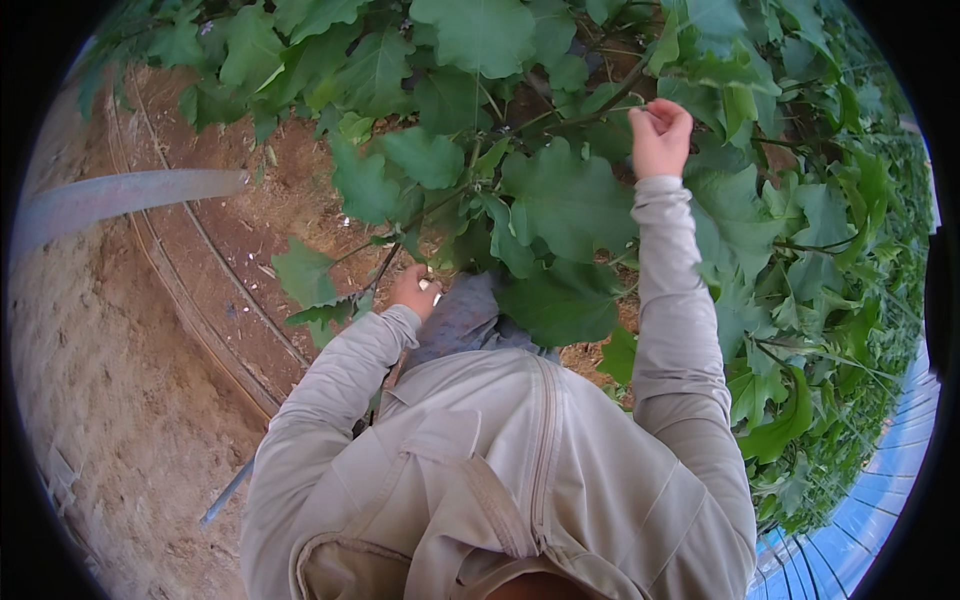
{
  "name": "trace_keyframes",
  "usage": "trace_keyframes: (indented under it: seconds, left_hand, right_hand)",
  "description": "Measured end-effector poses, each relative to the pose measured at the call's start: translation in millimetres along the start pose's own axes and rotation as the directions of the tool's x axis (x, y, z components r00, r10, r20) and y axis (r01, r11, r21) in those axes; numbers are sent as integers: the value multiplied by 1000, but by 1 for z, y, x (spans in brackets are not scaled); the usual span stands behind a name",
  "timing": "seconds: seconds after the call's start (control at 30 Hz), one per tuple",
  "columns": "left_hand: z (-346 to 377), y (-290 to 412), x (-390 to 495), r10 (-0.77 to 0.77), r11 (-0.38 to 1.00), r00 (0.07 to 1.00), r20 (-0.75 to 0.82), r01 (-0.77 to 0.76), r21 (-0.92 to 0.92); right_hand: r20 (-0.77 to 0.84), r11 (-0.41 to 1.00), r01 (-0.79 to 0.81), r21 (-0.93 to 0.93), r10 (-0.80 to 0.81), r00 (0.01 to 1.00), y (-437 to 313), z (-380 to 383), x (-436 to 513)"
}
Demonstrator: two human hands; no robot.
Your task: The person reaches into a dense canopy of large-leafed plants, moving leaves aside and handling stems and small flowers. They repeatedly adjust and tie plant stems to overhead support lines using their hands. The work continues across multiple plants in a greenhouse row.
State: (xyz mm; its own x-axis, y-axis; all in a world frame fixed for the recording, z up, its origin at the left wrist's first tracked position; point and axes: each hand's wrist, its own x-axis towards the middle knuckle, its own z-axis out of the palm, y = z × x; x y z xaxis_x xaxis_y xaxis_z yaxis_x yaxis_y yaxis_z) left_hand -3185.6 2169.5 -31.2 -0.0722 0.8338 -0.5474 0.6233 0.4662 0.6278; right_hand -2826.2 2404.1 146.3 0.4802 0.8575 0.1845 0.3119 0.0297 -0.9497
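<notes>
Leafy plants with broad lobed leaves, apparently eggplants (570,199), fill the space before me. My right hand (661,139) is raised among the upper leaves, its thumb and fingers pinched together at a thin pale-green stem (636,105). A thicker dark branch (619,94) runs just left of those fingertips. Low down by my trouser leg (457,315), my left hand (414,291) is curled around a small whitish object (425,284), mostly hidden by the fingers. Beside that hand, a dark stem (386,262) slants up into the foliage.
Thin hoses or lines (217,259) curve along the brown soil (112,360) at left. A blurred pale strip (135,195) juts in from the left edge. Dense foliage (810,300) lines the right side, with blue sheeting (862,495) at the lower right.
</notes>
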Motion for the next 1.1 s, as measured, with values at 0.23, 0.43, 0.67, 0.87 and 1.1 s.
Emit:
trace_keyframes:
  seconds: [0.23,0.43,0.67,0.87,1.1]
  left_hand:
    - [-23,15,27,-206,698,928,-312,-84,-711]
    - [-67,97,32,8,769,944,-331,-218,-602]
    - [-113,135,87,269,790,916,-297,-386,-476]
    - [-153,164,114,433,822,885,-174,-466,-327]
    - [-184,168,139,407,845,913,-33,-390,-366]
  right_hand:
    - [694,693,337,-638,327,641,7,5,-117]
    - [598,654,599,-462,-270,755,-14,13,-130]
    - [700,689,555,-466,-96,707,32,103,-150]
    - [363,787,30,-616,250,897,97,183,-109]
    - [612,803,-227,-551,574,543,146,240,-83]
